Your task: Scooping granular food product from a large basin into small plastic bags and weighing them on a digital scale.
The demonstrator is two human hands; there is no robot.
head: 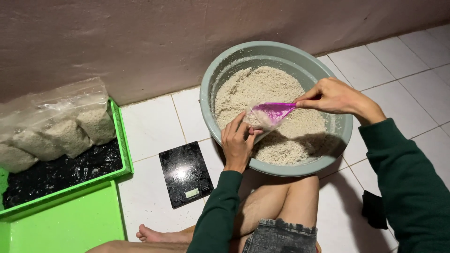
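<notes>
The purple scoop (274, 111) blurs inside a clear bag (259, 119).

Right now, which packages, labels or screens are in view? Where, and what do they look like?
Filled bags: clear plastic, pale grainy filling, leaning in the green tray at left.
Small bag: clear plastic, held open over the grey basin by the left hand; the right hand holds a purple scoop at its mouth.
Scale display: small pale rectangle on the black kitchen scale, on the floor tiles.

One basin (208, 93) of grain, far right. One purple scoop (277, 110). One clear bag (258, 118) at the scoop. One black scale (185, 173), near centre. Two green trays (123, 145), left. About four filled bags (70, 136) in the far tray.
</notes>
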